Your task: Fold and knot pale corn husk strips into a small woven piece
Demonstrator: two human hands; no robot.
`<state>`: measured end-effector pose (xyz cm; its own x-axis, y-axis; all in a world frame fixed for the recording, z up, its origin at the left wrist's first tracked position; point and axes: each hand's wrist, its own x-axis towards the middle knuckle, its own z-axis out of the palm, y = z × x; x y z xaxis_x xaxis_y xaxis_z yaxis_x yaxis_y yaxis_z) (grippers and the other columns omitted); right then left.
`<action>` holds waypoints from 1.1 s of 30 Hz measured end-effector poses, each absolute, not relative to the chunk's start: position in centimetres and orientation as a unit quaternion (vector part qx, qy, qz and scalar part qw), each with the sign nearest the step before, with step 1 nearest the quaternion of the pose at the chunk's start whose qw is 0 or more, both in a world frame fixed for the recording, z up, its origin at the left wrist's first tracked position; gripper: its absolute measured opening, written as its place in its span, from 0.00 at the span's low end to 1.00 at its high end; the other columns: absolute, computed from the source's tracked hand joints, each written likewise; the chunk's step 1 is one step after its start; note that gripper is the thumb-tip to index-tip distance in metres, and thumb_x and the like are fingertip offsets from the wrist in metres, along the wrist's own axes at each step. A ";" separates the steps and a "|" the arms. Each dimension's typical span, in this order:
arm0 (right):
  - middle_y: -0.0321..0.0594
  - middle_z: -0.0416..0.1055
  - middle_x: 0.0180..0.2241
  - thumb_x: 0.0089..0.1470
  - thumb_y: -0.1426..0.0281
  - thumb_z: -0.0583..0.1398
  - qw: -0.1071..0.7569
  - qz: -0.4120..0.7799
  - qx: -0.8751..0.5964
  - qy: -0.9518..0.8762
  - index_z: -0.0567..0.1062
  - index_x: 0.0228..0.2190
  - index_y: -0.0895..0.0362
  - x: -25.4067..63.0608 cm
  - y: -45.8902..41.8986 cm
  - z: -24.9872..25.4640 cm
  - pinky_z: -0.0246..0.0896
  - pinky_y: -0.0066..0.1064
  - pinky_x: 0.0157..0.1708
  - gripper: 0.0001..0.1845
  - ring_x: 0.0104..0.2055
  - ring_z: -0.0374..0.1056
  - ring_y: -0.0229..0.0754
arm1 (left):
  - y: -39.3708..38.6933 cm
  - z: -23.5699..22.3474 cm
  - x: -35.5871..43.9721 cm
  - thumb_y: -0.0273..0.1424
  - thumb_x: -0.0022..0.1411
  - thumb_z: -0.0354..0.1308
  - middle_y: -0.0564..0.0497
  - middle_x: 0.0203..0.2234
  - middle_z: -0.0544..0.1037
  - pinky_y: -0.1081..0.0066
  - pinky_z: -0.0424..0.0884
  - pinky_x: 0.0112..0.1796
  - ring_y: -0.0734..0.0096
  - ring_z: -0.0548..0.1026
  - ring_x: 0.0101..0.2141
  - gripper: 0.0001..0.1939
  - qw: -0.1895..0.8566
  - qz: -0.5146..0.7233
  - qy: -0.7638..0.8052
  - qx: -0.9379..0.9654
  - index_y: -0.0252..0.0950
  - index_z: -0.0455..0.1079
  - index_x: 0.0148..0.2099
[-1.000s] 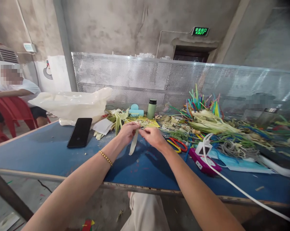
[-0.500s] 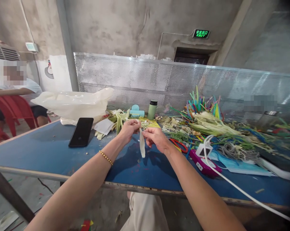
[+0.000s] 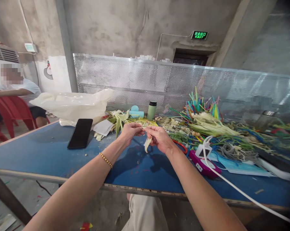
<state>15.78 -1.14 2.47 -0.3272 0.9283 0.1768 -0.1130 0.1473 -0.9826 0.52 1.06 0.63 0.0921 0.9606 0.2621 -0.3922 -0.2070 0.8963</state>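
Note:
Above the blue table, my left hand [image 3: 130, 132] and my right hand [image 3: 159, 138] meet fingertip to fingertip. Both are closed in a pinch on a pale strip of corn husk [image 3: 147, 145]. Its loose end curls down below the right fingers; the part between the fingertips is mostly hidden. Behind the hands lie a heap of dried husk pieces [image 3: 119, 118] and a white sheet of paper [image 3: 103, 127]. A green bottle [image 3: 151, 110] with a black lid stands upright farther back.
A black phone [image 3: 80, 133] and a plastic bag [image 3: 74, 104] are on the left. To the right are a purple power strip [image 3: 204, 163] with a white cable, a blue mask [image 3: 241, 165], coloured pipe cleaners [image 3: 201, 104] and wire coils [image 3: 234, 150]. A person [image 3: 27, 91] sits far left.
The husk strip hung long and straight between the hands; now its end is shorter and curled under the right fingers. My right hand has come closer to the left fingertips.

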 end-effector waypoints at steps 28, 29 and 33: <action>0.31 0.70 0.23 0.43 0.59 0.69 0.456 0.515 -0.320 -0.652 0.71 0.30 0.58 15.5 -1.6 2.1 0.50 0.23 0.12 0.18 0.15 0.57 0.29 | 1.0 0.7 0.7 0.25 0.44 0.64 0.57 0.15 0.69 0.74 0.60 0.22 0.78 0.67 0.16 0.07 0.516 0.626 0.293 0.506 0.34 0.68 0.26; 0.31 0.70 0.23 0.43 0.59 0.69 0.454 0.511 -0.321 -0.655 0.72 0.31 0.58 15.5 -1.6 2.2 0.50 0.23 0.12 0.19 0.15 0.57 0.29 | 1.1 0.7 0.6 0.25 0.44 0.64 0.57 0.15 0.69 0.74 0.60 0.22 0.78 0.66 0.16 0.06 0.512 0.627 0.295 0.507 0.34 0.69 0.26; 0.30 0.67 0.19 0.44 0.59 0.68 0.443 0.493 -0.322 -0.676 0.73 0.30 0.59 15.6 -1.7 2.4 0.51 0.23 0.12 0.18 0.15 0.58 0.30 | 1.4 0.6 0.3 0.26 0.45 0.64 0.55 0.15 0.69 0.74 0.58 0.22 0.80 0.64 0.17 0.04 0.486 0.634 0.307 0.517 0.32 0.70 0.24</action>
